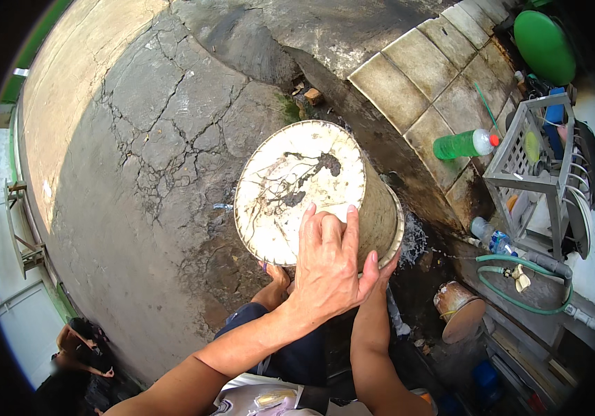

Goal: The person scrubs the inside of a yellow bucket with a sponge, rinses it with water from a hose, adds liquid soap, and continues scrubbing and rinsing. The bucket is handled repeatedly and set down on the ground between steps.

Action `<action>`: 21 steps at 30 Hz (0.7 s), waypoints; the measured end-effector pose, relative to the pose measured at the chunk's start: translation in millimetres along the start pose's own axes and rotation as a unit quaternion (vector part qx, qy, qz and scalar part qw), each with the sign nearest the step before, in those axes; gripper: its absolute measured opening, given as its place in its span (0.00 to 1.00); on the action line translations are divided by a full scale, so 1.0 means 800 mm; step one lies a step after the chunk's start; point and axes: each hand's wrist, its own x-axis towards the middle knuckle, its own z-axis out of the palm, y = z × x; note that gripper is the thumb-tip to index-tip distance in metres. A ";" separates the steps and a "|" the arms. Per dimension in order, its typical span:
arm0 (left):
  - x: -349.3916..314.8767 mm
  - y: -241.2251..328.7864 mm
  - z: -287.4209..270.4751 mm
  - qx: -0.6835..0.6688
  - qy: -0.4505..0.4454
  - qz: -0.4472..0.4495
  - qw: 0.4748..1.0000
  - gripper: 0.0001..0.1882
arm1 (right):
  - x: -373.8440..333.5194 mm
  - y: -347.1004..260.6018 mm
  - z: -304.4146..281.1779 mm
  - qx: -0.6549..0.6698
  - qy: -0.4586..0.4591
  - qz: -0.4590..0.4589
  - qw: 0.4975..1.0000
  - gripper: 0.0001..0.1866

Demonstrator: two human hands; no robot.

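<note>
Tipping: dirty white round plastic bucket [311,194] upended over cracked concrete ground [138,173], water spilling near tiled edge.
Left hand [328,267]: spread flat on base.
Right hand [385,267]: grips rim.
Next: judged, steady drain, then righting.

The cracked concrete ground [138,173] left of the upturned bucket [311,194] lies open. To its right, a green bottle [462,144], a grey rack [530,159] and a green hose [519,284] crowd the tiled edge [415,83].
</note>
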 end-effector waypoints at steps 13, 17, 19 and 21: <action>-0.013 0.049 0.011 0.002 -0.026 0.015 1.000 0.38 | -0.028 -0.024 0.028 -0.080 -0.007 0.021 0.997 0.39; -0.023 0.046 0.007 -0.013 -0.048 0.025 0.998 0.38 | -0.045 -0.031 0.032 -0.100 0.009 0.014 0.995 0.39; -0.028 0.046 0.005 -0.013 -0.067 0.044 0.997 0.38 | -0.055 -0.036 0.035 -0.108 0.020 0.008 0.994 0.39; -0.035 0.046 0.002 -0.017 -0.078 0.068 0.994 0.40 | -0.064 -0.040 0.037 -0.114 0.033 -0.002 0.993 0.39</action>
